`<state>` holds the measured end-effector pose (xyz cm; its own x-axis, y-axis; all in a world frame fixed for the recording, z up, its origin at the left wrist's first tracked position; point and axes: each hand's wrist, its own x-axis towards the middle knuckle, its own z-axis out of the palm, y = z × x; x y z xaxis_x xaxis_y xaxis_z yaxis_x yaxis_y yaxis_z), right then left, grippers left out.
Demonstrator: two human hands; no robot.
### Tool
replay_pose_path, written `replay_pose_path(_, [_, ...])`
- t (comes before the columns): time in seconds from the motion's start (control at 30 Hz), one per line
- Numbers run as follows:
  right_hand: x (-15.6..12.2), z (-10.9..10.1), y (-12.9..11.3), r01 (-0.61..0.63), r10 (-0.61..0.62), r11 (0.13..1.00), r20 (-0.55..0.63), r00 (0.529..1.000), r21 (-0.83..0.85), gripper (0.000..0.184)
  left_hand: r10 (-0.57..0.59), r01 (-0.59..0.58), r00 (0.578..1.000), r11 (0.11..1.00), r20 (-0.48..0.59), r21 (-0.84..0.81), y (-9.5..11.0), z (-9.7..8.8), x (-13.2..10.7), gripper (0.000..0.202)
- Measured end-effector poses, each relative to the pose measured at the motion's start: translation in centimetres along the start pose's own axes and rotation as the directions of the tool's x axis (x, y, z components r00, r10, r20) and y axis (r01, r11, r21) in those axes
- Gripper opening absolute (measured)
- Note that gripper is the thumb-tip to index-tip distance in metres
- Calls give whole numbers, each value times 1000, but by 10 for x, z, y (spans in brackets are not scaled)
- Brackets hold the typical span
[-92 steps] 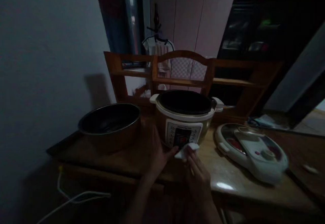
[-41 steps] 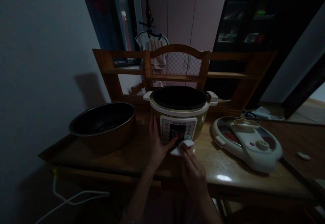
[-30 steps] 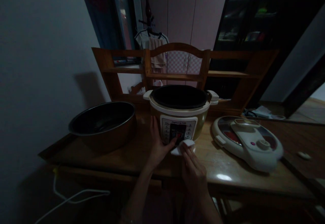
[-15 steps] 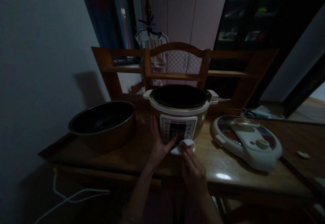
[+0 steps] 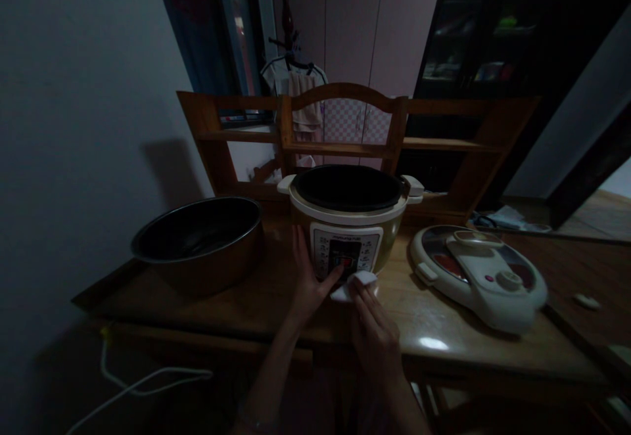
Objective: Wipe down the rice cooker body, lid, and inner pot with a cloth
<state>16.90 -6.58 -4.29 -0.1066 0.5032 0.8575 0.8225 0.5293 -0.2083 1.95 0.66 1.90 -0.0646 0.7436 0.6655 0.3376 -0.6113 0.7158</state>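
A lidless electric pressure cooker (image 5: pixel 392 234), pale-rimmed with a green-gold body, stands on the wooden desk with its dark opening facing up. My left hand (image 5: pixel 311 284) rests against its front left side, fingers stretched out and thumb on the control panel (image 5: pixel 346 251). In my right hand (image 5: pixel 372 320) is a white cloth (image 5: pixel 363 278), pressed to the lower edge of the panel. Whether it is cloth or paper is hard to tell in the dim light. The cooker's lid (image 5: pixel 480 277) lies flat to the right, and a dark inner pot (image 5: pixel 202 248) sits to the left.
A wooden shelf rack (image 5: pixel 340 149) rises behind the cooker along the desk's back. The desk top (image 5: pixel 419 320) reaches its front edge near my forearms. A white cord (image 5: pixel 148 379) hangs at the lower left, and a wall (image 5: pixel 89 126) borders the left side.
Almost nothing differs. My right hand and the white cloth have shifted very slightly at the panel's lower edge; my left hand stays in place.
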Motion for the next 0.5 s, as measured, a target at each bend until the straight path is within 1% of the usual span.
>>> replay_pose_path(0.2, [-2,1,1,-3,3,1000,15,1000,-5,63,2,-2,1000,1000,-7,-6,3,2,1,111])
replay_pose_path(0.3, [-2,1,1,-1,1,1000,10,1000,-7,63,-24,24,1000,999,7,-29,0,0,0,107])
replay_pose_path(0.43, [-2,1,1,5,-5,1000,13,1000,-25,63,-60,66,997,988,44,-137,-1,-5,-3,99])
replay_pose_path(0.5, [-2,2,2,11,-11,1000,17,1000,-27,62,-104,109,994,970,35,-217,6,-10,-2,89])
